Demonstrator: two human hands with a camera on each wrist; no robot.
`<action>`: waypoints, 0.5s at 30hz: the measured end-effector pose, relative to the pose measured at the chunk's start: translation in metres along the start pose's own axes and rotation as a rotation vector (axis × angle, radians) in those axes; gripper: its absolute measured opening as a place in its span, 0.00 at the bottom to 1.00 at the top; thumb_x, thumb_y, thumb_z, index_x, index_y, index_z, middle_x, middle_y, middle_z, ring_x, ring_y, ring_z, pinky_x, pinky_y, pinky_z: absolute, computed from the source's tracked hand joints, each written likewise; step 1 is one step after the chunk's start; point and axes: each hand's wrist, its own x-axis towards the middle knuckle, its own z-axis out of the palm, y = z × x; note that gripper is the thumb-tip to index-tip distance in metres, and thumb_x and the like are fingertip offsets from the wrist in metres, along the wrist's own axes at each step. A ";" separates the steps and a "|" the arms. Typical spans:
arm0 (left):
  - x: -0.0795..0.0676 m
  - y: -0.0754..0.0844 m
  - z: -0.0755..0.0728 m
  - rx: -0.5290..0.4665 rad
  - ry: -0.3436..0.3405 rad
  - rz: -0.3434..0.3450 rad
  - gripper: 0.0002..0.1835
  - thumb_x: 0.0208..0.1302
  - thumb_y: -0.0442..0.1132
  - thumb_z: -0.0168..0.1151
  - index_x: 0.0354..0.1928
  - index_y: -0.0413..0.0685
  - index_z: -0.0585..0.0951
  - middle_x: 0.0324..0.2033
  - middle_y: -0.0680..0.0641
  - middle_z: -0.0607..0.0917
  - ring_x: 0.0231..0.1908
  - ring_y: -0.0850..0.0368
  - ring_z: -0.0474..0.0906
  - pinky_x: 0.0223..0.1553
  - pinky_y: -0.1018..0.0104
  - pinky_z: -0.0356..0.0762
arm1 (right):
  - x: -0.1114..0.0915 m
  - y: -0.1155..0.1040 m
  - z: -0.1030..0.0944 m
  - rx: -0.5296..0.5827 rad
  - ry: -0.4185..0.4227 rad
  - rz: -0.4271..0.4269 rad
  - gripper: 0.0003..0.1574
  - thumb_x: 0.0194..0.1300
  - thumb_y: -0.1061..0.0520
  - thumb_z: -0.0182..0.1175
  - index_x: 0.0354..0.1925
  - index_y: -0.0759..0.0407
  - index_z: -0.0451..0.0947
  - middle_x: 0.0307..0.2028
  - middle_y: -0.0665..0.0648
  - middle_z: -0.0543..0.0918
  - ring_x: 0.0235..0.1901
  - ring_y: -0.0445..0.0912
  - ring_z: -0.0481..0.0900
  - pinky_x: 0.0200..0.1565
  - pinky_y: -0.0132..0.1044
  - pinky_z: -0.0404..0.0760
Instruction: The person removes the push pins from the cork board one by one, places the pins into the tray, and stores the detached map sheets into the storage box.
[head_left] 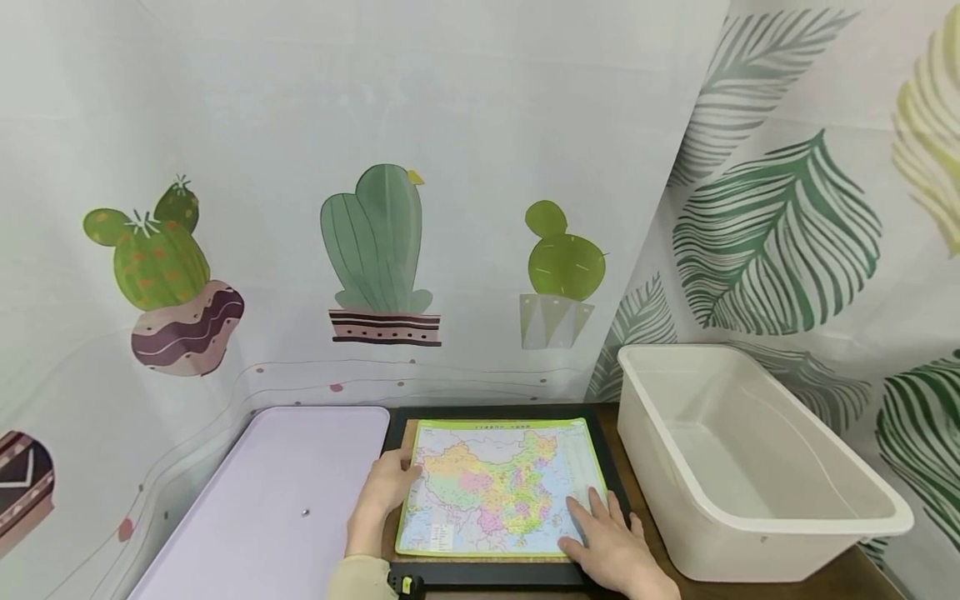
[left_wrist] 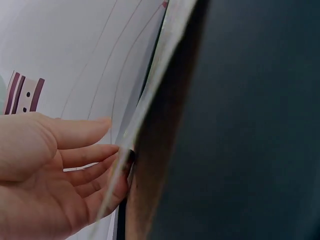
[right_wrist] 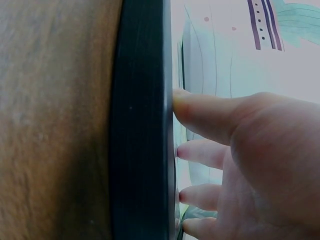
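Observation:
A colourful map sheet (head_left: 487, 492) with a green border lies over a brown board inside a black frame (head_left: 487, 573). My left hand (head_left: 386, 482) holds the map's left edge, thumb on the upper side and fingers reaching beneath. In the left wrist view, the sheet's thin edge (left_wrist: 145, 102) stands a little above the brown board (left_wrist: 155, 165), and the bent fingers (left_wrist: 85, 172) pass behind it. My right hand (head_left: 607, 537) rests spread on the map's lower right corner. Its fingertips touch the sheet beside the frame's black side (right_wrist: 140, 125) in the right wrist view.
A pale lilac tray (head_left: 255, 492) lies flat on the left. To the right stands a deep white bin (head_left: 690, 483) on the brown wooden table (head_left: 840, 583). Behind everything hangs a white curtain (head_left: 480, 100) printed with cacti and leaves.

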 end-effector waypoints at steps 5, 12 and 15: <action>0.000 -0.001 0.004 -0.009 0.033 -0.002 0.14 0.66 0.30 0.59 0.52 0.31 0.80 0.27 0.47 0.78 0.26 0.55 0.72 0.27 0.63 0.70 | 0.000 0.000 0.000 -0.003 -0.004 0.000 0.43 0.64 0.37 0.62 0.69 0.56 0.67 0.71 0.72 0.55 0.70 0.72 0.43 0.59 0.76 0.40; 0.000 -0.002 0.005 -0.002 0.044 -0.012 0.21 0.60 0.28 0.64 0.55 0.29 0.77 0.27 0.46 0.78 0.25 0.55 0.75 0.26 0.63 0.73 | 0.000 0.001 0.000 -0.017 -0.001 0.001 0.43 0.64 0.37 0.62 0.69 0.56 0.68 0.71 0.72 0.56 0.70 0.73 0.43 0.59 0.76 0.40; 0.001 -0.003 0.006 0.000 0.057 -0.017 0.21 0.58 0.28 0.66 0.54 0.29 0.78 0.28 0.45 0.79 0.26 0.54 0.75 0.27 0.62 0.75 | 0.000 0.000 0.000 -0.017 0.000 0.001 0.43 0.64 0.37 0.62 0.68 0.56 0.68 0.71 0.72 0.56 0.70 0.73 0.43 0.59 0.76 0.41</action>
